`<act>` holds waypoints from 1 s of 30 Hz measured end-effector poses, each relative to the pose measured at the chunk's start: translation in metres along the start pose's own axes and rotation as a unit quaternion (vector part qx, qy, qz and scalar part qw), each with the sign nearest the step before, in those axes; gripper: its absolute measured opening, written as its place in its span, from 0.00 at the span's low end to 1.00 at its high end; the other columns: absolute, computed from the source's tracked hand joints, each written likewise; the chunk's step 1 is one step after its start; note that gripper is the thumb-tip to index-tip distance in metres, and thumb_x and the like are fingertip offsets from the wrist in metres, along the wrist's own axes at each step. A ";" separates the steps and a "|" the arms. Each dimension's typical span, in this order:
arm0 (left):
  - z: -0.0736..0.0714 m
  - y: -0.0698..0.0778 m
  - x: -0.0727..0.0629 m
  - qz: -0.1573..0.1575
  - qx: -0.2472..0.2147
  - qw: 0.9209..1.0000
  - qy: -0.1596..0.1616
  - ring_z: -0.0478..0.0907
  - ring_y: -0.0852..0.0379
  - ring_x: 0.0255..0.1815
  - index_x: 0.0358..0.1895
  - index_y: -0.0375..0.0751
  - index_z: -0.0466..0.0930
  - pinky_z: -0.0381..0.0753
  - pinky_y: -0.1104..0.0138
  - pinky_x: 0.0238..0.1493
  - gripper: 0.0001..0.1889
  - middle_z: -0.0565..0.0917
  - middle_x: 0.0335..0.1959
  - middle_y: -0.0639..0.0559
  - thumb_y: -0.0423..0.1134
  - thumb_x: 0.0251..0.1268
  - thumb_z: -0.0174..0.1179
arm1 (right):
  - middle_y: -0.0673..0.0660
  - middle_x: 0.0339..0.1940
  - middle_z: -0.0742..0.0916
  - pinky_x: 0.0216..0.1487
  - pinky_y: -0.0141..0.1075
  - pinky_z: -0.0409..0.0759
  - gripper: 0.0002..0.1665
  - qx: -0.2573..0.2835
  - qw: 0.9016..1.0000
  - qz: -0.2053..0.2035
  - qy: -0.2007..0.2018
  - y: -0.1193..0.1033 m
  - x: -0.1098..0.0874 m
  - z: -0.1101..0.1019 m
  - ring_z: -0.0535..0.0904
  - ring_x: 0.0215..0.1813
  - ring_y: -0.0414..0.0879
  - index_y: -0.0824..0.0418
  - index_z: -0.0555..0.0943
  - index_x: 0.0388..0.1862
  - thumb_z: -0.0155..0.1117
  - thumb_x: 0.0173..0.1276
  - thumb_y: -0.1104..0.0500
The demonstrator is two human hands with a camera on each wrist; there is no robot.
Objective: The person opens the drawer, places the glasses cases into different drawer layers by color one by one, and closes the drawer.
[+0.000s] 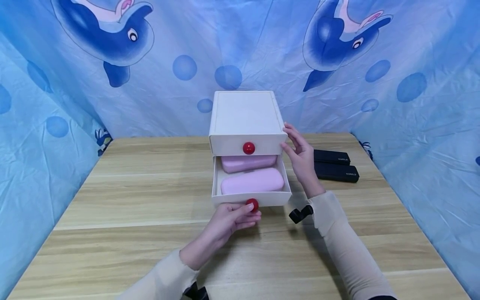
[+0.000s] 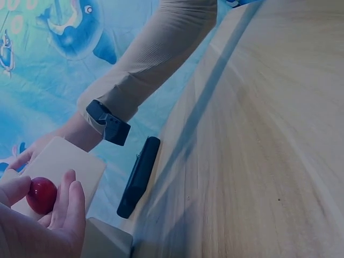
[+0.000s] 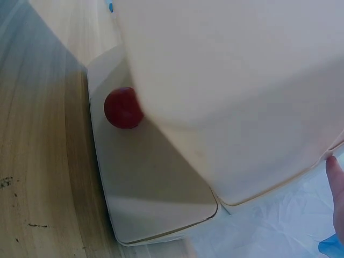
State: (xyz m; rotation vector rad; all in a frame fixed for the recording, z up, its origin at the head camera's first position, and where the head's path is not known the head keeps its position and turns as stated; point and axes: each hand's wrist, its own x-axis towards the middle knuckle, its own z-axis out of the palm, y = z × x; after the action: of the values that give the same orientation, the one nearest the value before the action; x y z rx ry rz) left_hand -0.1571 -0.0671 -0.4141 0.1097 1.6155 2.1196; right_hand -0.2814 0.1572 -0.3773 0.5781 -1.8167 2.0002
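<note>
Observe the white box (image 1: 243, 113) at the centre of the frame, standing on the wooden table (image 1: 150, 183). Its lower drawer (image 1: 273, 200) projects forward, open at the top, below the upper front panel with its red knob (image 1: 248, 148).

Your left hand (image 1: 233, 220), at lower centre, pinches the lower knob (image 1: 253, 203): the thumb rests on the knob, with the fingers extended on its other side. Your right hand (image 1: 301, 157), right of centre, rests against the right side of the box. Its fingers are nearly straight and slightly spread, and the thumb touches the front corner.

Inside the drawer, locate two purple cases lying crosswise. The front case (image 1: 252, 181) lies fully in view; the rear case (image 1: 248, 163) is partly covered by the upper section.

At right, beside your right hand, note two black cases, a near one (image 1: 337, 173) and a far one (image 1: 332, 157). A blue curtain (image 1: 262, 50) printed with dolphins fills the upper frame.
</note>
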 end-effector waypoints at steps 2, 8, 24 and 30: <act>0.000 0.001 0.002 0.002 -0.001 1.000 0.000 0.87 0.59 0.39 0.56 0.17 0.72 0.84 0.59 0.53 0.22 0.87 0.43 0.37 0.35 0.69 0.56 | 0.57 0.73 0.72 0.62 0.27 0.77 0.23 0.003 1.000 -0.001 0.002 0.000 0.000 0.000 0.67 0.73 0.43 0.71 0.72 0.64 0.58 0.70 0.69; 0.001 0.005 0.008 -0.001 -0.006 1.000 0.010 0.87 0.59 0.39 0.56 0.18 0.72 0.84 0.59 0.54 0.21 0.88 0.42 0.39 0.35 0.69 0.56 | 0.58 0.72 0.72 0.61 0.26 0.77 0.23 0.003 1.000 0.002 0.006 0.000 0.001 0.002 0.67 0.73 0.43 0.73 0.71 0.63 0.57 0.70 0.70; -0.002 0.011 0.018 0.002 -0.018 0.999 0.029 0.87 0.60 0.37 0.57 0.20 0.73 0.86 0.63 0.49 0.20 0.89 0.37 0.46 0.34 0.69 0.56 | 0.57 0.73 0.72 0.63 0.26 0.76 0.24 0.001 1.000 0.012 0.007 -0.002 0.001 0.003 0.67 0.73 0.43 0.73 0.71 0.64 0.57 0.69 0.70; -0.004 0.012 0.026 0.003 -0.025 0.999 0.042 0.87 0.59 0.36 0.56 0.20 0.73 0.86 0.63 0.48 0.19 0.89 0.36 0.44 0.33 0.69 0.56 | 0.57 0.73 0.72 0.64 0.26 0.75 0.24 0.000 1.000 0.013 0.008 -0.002 0.001 0.003 0.67 0.73 0.43 0.73 0.71 0.64 0.57 0.70 0.70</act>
State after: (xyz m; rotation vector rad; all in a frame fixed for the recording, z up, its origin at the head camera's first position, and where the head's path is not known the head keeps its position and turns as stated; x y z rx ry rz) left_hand -0.1850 -0.0628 -0.4099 0.0097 1.6092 2.1947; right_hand -0.2809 0.1545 -0.3745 0.5398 -1.8243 2.0168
